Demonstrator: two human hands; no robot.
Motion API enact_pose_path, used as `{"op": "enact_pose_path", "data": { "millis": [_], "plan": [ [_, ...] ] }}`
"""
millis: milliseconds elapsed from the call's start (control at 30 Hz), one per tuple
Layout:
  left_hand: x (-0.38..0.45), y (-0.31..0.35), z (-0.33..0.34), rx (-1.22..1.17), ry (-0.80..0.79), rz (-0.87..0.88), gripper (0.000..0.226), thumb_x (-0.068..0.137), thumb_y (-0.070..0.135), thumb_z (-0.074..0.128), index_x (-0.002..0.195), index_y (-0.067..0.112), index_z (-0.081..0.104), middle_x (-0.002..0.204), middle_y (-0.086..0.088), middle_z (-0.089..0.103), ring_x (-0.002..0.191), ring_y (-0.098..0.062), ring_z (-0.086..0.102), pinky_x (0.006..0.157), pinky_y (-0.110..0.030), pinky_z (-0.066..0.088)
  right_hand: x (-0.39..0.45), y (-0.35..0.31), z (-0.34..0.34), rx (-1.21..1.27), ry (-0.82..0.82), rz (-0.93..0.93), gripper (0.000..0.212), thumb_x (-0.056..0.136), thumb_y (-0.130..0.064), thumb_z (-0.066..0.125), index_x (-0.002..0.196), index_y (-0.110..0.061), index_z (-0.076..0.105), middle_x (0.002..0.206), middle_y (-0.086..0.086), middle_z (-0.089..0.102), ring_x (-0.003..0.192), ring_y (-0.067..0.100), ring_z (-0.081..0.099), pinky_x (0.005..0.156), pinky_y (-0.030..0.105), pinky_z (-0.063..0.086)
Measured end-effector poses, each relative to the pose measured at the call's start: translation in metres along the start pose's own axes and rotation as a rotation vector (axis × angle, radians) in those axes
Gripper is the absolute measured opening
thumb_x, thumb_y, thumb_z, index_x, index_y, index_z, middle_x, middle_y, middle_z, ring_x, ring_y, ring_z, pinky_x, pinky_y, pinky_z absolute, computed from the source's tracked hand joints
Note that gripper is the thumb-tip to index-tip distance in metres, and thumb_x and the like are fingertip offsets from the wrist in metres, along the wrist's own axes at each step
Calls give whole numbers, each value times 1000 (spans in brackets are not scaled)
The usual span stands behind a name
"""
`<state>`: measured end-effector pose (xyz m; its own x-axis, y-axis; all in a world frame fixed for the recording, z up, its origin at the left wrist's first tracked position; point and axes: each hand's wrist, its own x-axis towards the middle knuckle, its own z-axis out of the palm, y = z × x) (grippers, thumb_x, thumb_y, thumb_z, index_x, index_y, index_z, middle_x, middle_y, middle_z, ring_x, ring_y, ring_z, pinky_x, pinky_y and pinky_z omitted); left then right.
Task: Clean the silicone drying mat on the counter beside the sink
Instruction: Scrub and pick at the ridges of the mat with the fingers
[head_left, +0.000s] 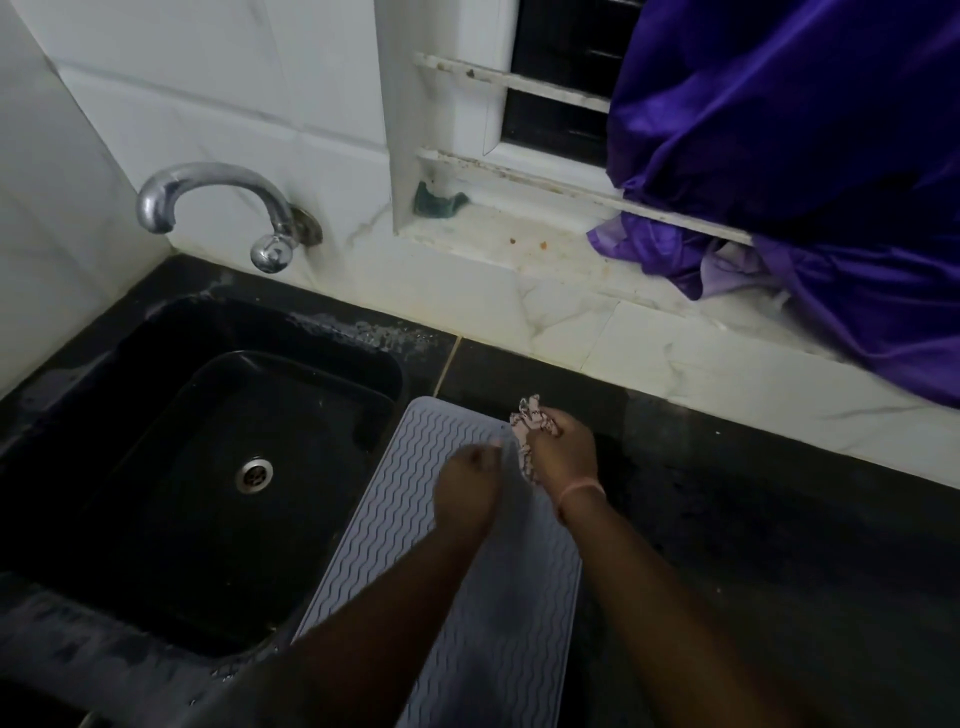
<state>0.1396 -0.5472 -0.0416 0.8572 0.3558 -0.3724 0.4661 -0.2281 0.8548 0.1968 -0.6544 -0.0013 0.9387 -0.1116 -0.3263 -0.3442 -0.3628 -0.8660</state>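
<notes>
A dark stone counter (753, 519) runs under the white tiled wall. A black sink (208, 467) is set into its left part, its rim wet and speckled. Just right of the sink a grey ribbed mat (519, 597) lies flat on the counter, its long side along the sink's edge, its near end running out of view

It was a home kitchen. A black rectangular sink (218, 447) with a steel drain sat in a dark stone counter (753, 519), under a curved chrome wall tap (208, 202). White marbled tiles (208, 78) lined the wall, and a shiny purple cloth (789, 156) hung across the barred window (561, 83), whose sill held a green scrub sponge (436, 200).
</notes>
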Motion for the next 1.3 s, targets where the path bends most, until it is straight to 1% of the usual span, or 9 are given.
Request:
{"op": "enact_pose_path", "data": {
  "millis": [133,267,433,533,633,733,833,1100,1300],
  "plan": [
    [-26,22,18,-728,-340,-346,59,100,65,45,112,16,77,106,-9,78,105,-23,73,99,-44,56,-39,23,8,181,-100,-62,19,98,-14,61,99,-25,76,92,-7,77,88,5,72,77,18,57],
    [-20,6,11,-894,-341,-361,60,99,55,57,126,3,69,116,-21,74,111,-33,71,99,-49,56,-43,33,2,134,-161,24,32,100,-29,59,78,-12,76,77,2,76,78,17,73,64,20,54],
    [-19,14,15,-460,-101,142,18,102,22,61,117,25,71,106,-2,76,102,-12,73,91,-40,59,-27,15,-7,260,-250,198,52,83,-70,66,112,-27,70,102,-2,78,96,16,75,86,41,61],
    [-5,16,8,-168,-104,388,52,95,15,70,143,30,54,130,13,62,121,6,57,100,-12,44,-19,0,4,321,-325,132,39,90,-56,69,107,-22,75,102,4,78,99,19,75,89,40,60],
    [11,6,-11,-326,-347,271,84,92,17,70,162,23,23,152,7,48,136,0,49,113,-25,42,0,-5,7,319,-231,141,14,92,-16,73,105,-12,74,98,12,78,91,26,75,80,36,62],
    [29,-9,-34,-240,-26,276,54,103,14,58,155,24,43,144,4,58,130,-8,57,110,-38,48,25,-2,16,154,-191,11,22,85,1,69,104,-11,74,97,8,76,87,17,71,69,22,56],
    [59,-13,-50,164,261,346,41,96,0,53,134,11,65,127,-10,68,118,-25,65,102,-41,52,39,-6,45,-111,-254,-326,21,84,-9,73,103,-17,75,100,-1,73,96,11,69,84,25,56],
    [101,-24,-80,865,29,203,41,105,33,45,144,23,53,142,-17,50,118,-38,53,96,-45,48,70,1,116,-776,-359,-651,11,95,-26,61,92,-17,67,103,8,69,98,31,64,93,36,45],
    [96,-8,-91,1227,-181,62,66,101,35,52,159,27,23,149,-12,42,132,-35,43,98,-46,48,76,4,124,-992,-452,-713,38,102,-33,55,138,-21,56,132,9,60,116,39,53,94,46,49]
  ]
}}
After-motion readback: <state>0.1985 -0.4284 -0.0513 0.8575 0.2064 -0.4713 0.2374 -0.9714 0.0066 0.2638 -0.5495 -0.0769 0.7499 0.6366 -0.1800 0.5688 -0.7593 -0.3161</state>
